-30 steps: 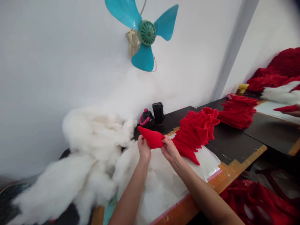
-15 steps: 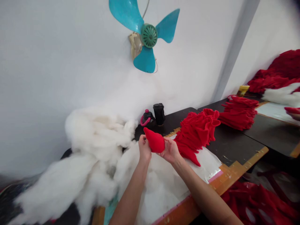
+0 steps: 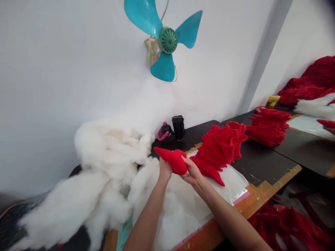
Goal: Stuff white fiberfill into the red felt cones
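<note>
Between my hands is a plump red stuffed fabric piece (image 3: 175, 161), rounded at the right end and narrowing to a point at the upper left. My left hand (image 3: 165, 168) grips it from below, its fingers mostly hidden behind the fabric. My right hand (image 3: 193, 171) pinches the rounded end, thumb on top. Below and to the left lies loose white stuffing (image 3: 146, 177). A stack of flat red fabric pieces (image 3: 220, 146) lies just to the right, on a white sheet (image 3: 230, 181).
A black kettle-shaped container (image 3: 166, 133) with a pink handle and a black cup (image 3: 178, 127) stand against the wall. Above hangs a blue fan (image 3: 168, 40). Another red stack (image 3: 270, 127) sits farther right, near another person's hand (image 3: 330, 128). Red fabric (image 3: 288, 226) lies below the table edge.
The red piece has turned in my hands, so its tip now points more to the left. My left hand has slid underneath it, and my right thumb has come over the rounded end.
</note>
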Motion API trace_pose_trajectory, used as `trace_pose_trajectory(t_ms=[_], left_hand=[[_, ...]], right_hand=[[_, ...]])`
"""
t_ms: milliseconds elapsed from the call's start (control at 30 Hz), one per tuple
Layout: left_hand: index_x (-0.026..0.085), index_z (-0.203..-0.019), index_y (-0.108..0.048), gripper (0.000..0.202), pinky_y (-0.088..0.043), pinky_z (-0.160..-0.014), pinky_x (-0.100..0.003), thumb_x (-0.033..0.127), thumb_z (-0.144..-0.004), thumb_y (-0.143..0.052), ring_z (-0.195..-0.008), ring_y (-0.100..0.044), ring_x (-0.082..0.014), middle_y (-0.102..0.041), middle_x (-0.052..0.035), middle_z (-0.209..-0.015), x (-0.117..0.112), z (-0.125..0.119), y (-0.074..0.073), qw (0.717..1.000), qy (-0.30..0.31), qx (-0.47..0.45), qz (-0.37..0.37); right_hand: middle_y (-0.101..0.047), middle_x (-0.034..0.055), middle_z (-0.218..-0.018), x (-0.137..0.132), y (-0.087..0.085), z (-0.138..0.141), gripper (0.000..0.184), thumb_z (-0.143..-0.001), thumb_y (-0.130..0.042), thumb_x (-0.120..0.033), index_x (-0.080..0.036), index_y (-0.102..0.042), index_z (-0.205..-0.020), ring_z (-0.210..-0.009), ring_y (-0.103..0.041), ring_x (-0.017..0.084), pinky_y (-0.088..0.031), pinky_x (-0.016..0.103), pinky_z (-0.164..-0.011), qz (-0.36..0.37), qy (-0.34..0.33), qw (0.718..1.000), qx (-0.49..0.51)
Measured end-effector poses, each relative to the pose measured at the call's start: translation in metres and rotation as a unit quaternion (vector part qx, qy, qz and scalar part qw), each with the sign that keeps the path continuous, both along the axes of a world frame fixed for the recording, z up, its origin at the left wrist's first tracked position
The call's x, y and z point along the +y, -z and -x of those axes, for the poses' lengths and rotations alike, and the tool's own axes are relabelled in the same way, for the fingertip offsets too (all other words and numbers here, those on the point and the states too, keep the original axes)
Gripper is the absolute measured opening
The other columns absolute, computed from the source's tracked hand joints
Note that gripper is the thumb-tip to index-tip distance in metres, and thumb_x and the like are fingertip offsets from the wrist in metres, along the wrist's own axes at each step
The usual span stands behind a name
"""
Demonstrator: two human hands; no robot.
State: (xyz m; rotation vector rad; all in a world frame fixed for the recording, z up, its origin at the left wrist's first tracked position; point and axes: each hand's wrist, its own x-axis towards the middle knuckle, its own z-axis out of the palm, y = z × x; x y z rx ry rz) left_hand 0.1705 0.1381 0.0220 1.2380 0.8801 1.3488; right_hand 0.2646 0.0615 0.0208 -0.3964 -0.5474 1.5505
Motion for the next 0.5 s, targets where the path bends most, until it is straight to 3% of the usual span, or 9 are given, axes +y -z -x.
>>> trace_pose_trajectory(t_ms=[100,233,300,400,500], left_hand=[[0.020,-0.071,-0.053,0.020,-0.045,-0.072,-0.035,0.035,-0.077,-0.065,-0.071,-0.057,-0.0217,-0.060,-0.0044,-0.072,-0.003,0.008,-0.010,0.999,0.003,0.030,-0.028],[0.023,-0.064,-0.045,0.024,-0.044,-0.067,-0.032,0.033,-0.078,-0.062,-0.065,-0.053,-0.0184,-0.052,0.0000,-0.064,-0.009,0.011,-0.019,0.995,0.018,0.082,-0.060],[0.023,-0.064,-0.044,0.023,-0.042,-0.063,-0.030,0.032,-0.081,-0.058,-0.063,-0.051,-0.0170,-0.051,0.0014,-0.063,-0.013,0.011,-0.020,0.990,0.027,0.118,-0.069],[0.023,-0.069,-0.047,0.018,-0.038,-0.060,-0.029,0.029,-0.082,-0.056,-0.062,-0.050,-0.0169,-0.052,0.0021,-0.063,-0.018,0.012,-0.020,0.981,0.033,0.175,-0.079],[0.023,-0.070,-0.049,0.016,-0.037,-0.062,-0.030,0.027,-0.078,-0.062,-0.060,-0.049,-0.0177,-0.054,0.0016,-0.061,-0.018,0.015,-0.022,0.970,0.023,0.228,-0.074]], right_hand=[[-0.037,-0.0122,-0.036,0.002,0.007,-0.003,0.035,-0.080,-0.065,-0.048,-0.017,-0.062,-0.096,-0.027,-0.009,0.002,-0.012,0.017,-0.030,-0.018,-0.094,0.995,-0.025],[-0.033,-0.0113,-0.031,0.002,0.011,-0.011,0.061,-0.088,-0.039,-0.067,-0.012,-0.061,-0.102,-0.025,-0.008,0.004,-0.008,0.018,-0.030,-0.029,-0.225,0.971,-0.073],[-0.037,-0.0101,-0.033,0.001,0.013,-0.015,0.069,-0.085,-0.036,-0.073,-0.012,-0.059,-0.108,-0.025,-0.012,0.004,-0.008,0.018,-0.030,-0.026,-0.240,0.967,-0.077],[-0.036,-0.0106,-0.032,-0.001,0.017,-0.018,0.073,-0.077,-0.046,-0.077,-0.012,-0.059,-0.108,-0.024,-0.016,0.005,-0.007,0.018,-0.029,-0.033,-0.246,0.965,-0.083],[-0.032,-0.0123,-0.030,-0.003,0.015,-0.014,0.060,-0.077,-0.057,-0.069,-0.012,-0.059,-0.096,-0.024,-0.013,0.003,-0.005,0.018,-0.029,-0.030,-0.223,0.971,-0.079]])
